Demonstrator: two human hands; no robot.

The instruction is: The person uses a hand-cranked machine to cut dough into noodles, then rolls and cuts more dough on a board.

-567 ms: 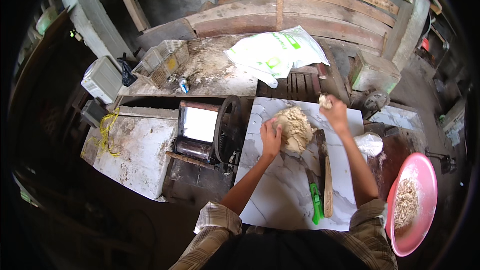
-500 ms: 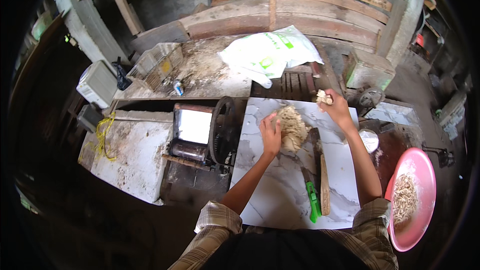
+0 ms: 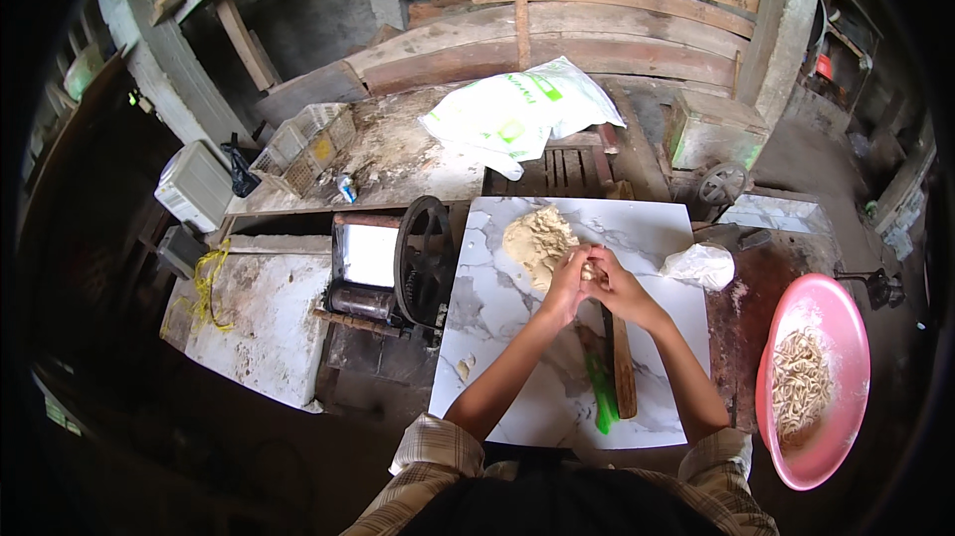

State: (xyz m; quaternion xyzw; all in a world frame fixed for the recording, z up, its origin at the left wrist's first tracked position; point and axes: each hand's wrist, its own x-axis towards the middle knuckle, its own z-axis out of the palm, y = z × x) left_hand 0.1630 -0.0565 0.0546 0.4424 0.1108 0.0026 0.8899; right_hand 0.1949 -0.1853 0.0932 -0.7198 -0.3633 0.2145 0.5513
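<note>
My left hand (image 3: 565, 289) and my right hand (image 3: 623, 291) meet over the marbled board (image 3: 502, 397), fingers curled together around a small piece of dough (image 3: 589, 271), mostly hidden by them. Just beyond my left hand lies a large crumbly dough lump (image 3: 535, 244). Below my hands, a wooden stick (image 3: 624, 367) lies lengthwise beside a green-handled knife (image 3: 602, 399), whose blade is partly covered by my left forearm. A small dough scrap (image 3: 465, 367) sits left of my left forearm.
At the right stands a pink basin (image 3: 854, 347) holding floury dough strips (image 3: 801, 382). A white plastic bag (image 3: 701, 266) rests at the board's right edge. Left of the board is a roller machine with a dark wheel (image 3: 426, 253). Behind lie a white sack (image 3: 517, 116) and a plastic crate (image 3: 303, 150).
My right hand has come in from the far right with its dough piece. My left hand has left the big lump and joined it. The view has shifted slightly.
</note>
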